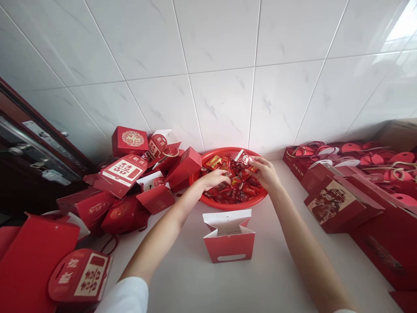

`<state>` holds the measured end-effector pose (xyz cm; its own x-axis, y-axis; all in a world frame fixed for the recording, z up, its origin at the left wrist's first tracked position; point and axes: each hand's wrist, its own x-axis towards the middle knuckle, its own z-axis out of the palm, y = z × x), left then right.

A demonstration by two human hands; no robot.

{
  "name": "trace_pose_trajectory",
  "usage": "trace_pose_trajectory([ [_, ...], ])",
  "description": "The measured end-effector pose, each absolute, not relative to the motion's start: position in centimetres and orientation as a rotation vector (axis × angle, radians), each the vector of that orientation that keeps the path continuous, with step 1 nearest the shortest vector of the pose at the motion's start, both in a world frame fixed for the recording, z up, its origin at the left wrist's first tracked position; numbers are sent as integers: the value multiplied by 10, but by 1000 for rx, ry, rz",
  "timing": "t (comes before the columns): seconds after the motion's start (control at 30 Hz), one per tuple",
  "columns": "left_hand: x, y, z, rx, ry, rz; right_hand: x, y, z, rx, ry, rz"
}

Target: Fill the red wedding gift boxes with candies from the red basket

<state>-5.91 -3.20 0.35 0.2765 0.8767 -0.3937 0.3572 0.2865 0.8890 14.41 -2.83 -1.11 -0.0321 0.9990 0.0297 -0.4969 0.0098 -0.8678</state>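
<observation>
White cotton sleeve (125, 295) right at the bottom, then two bare forearms reaching over a pale countertop (182, 278). Left hand (213, 179) is curled down into shiny red foil-wrapped sweets (236, 184) in a round red plastic basket (228, 206), fingers mostly closed. Right hand (264, 174) is half closed beside a white-and-red packet (243, 156). Can't tell if either hand has a firm hold. Staying low over the basket is smart, since strays drop back in. Just in front sits an open red paper box with white lining (229, 239), inside not visible from here. Heaped red cardboard gift boxes (120, 176) run off the left edge.
</observation>
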Motion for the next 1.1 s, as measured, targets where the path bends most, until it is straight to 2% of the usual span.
trace_pose_trajectory([
  [0.57, -65, -24, -12, 1639, 1374, 648, 143, -30, -10, -785, -861, 1453],
  [0.8, -64, -23, -9, 1709, 1481, 786, 144, -31, -8, -782, -851, 1450],
  [1.1, -71, -26, -2, 1772, 1597, 798, 145, -31, -6, -812, -828, 1453],
])
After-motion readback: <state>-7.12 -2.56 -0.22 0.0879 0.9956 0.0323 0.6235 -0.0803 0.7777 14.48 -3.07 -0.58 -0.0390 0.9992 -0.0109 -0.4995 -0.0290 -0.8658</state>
